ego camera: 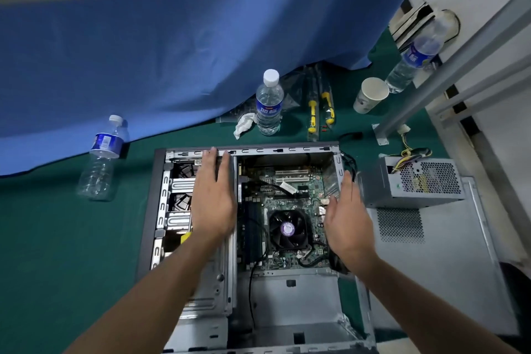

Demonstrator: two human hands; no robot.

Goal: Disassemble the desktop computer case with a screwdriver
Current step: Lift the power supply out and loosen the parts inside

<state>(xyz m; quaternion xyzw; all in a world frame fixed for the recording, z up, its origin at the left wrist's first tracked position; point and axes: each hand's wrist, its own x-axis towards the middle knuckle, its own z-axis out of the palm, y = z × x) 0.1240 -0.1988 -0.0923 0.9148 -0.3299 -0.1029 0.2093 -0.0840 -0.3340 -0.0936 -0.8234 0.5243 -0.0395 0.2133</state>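
Open desktop computer case (201, 290) lying on its side on the green counter (57, 238), side panel and power supply (413, 184) already out, just right of the case. Left hand (214, 201) flat over the drive cage (176, 204), right hand (344, 227) above the motherboard (287, 204); fingers straight, holding nothing. Likely mid-strip, choosing the next part. Screwdrivers (320, 109) beyond the case, needing fetching for remaining screws.

Power supply (413, 181) right of case (201, 325) — seemingly touching.

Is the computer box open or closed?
Open. The computer case has no side cover on, so the motherboard and its fan show inside.
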